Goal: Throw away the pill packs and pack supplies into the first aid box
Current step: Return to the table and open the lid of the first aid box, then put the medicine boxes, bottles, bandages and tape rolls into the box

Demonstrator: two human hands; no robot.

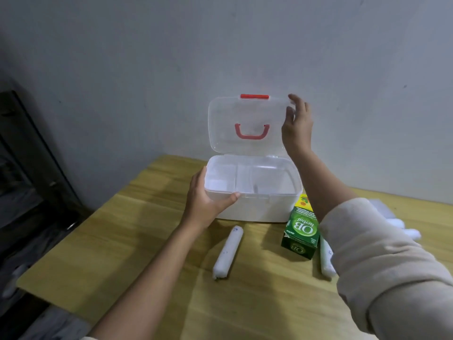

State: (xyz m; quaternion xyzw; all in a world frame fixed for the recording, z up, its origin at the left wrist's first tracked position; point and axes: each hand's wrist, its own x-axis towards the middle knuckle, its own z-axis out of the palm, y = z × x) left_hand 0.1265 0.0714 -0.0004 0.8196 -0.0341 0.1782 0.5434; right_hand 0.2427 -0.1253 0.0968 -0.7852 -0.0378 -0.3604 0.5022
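A white first aid box [257, 207] stands open at the back of the wooden table [147, 241]. Its clear lid [245, 114], with a red handle and red latch, is raised upright. My left hand [206, 200] grips the box's front left corner at the rim. My right hand [297, 126] holds the lid's right edge near the top. A white gauze roll [228, 252] lies in front of the box. A green OB herbal carton [302, 231] lies to the right of it. A second white roll [327, 261] is partly hidden by my right sleeve.
White items [402, 224] lie at the table's right side, mostly behind my sleeve. A grey wall rises right behind the box. Dark furniture [29, 180] stands to the left, beyond the table's edge.
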